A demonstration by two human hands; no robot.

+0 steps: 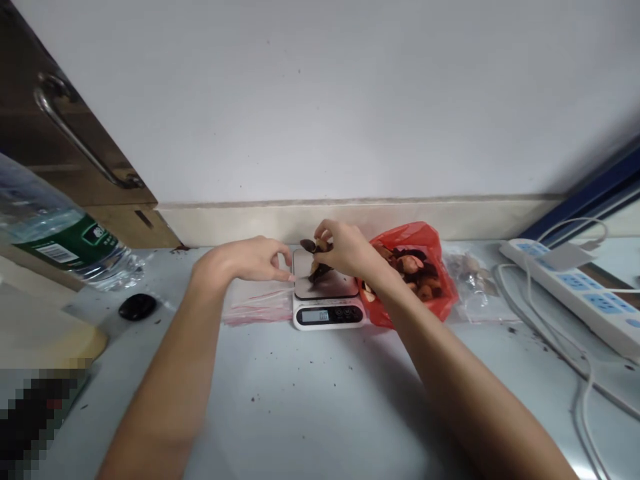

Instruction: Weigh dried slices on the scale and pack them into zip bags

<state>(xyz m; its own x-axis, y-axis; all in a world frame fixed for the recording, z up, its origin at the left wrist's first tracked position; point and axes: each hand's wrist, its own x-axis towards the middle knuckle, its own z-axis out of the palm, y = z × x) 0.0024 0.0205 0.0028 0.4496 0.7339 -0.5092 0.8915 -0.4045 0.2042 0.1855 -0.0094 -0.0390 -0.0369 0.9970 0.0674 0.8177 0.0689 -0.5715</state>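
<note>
Forearms (165, 380) extend over the table (280, 420). Right hand (345, 250) pinches dark pieces (318, 271) above the scale's (330, 327) plate (327, 288); left hand (255, 259), spread and seemingly empty, is beside it. Uneven release could scatter pieces off the plate.

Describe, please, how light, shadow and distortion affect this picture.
Head view: a soft shadow spreads across the table beside the right forearm; glare brightens the table's lower right; wide-angle stretch shows toward the edges; the lower-left corner is pixelated.
</note>
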